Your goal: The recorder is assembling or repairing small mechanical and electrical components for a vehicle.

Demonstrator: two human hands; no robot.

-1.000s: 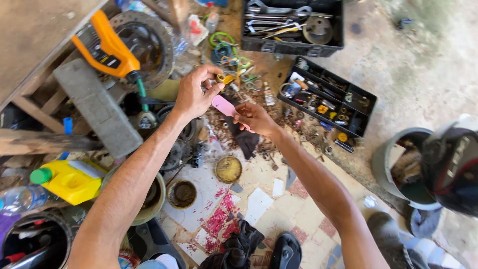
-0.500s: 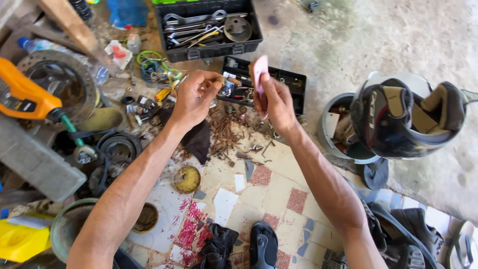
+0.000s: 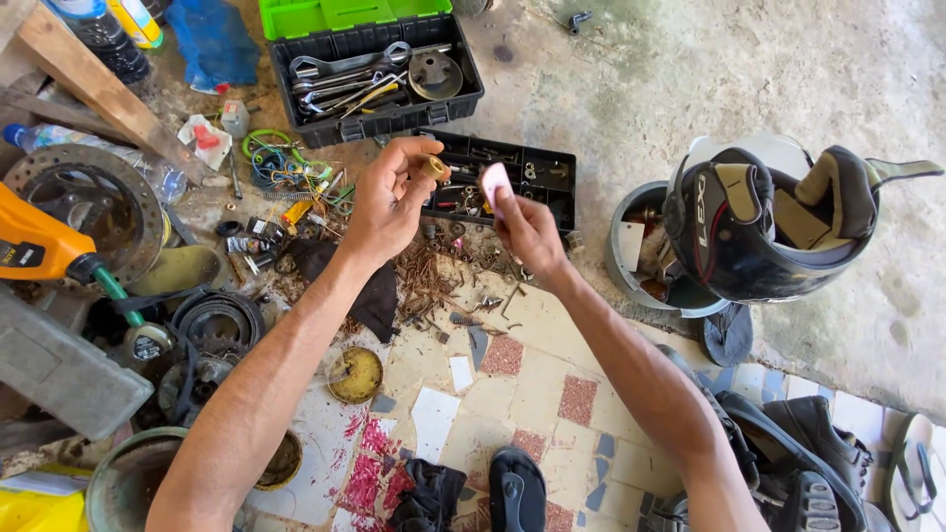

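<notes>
My left hand (image 3: 392, 197) is raised over the floor and pinches a small brass-coloured round part (image 3: 435, 166) between thumb and fingers. My right hand (image 3: 522, 225) is beside it, a little to the right, holding a small pink flat piece (image 3: 495, 183) upright by its lower end. The two hands are close together but the part and the pink piece do not touch. Below them lies a heap of rusty nails and screws (image 3: 426, 281) on the tiled floor.
A black toolbox (image 3: 379, 123) with wrenches stands open at the back, a black parts tray (image 3: 537, 163) just behind my hands. A black helmet (image 3: 769, 222) rests on a grey bucket at right. Brake discs (image 3: 89, 207), an orange tool (image 3: 44, 251) and shoes (image 3: 517, 488) surround me.
The view has swung so the helmet and bucket sit fully in sight at right. Both hands have drawn closer together, and the left hand now shows the brass part at its fingertips.
</notes>
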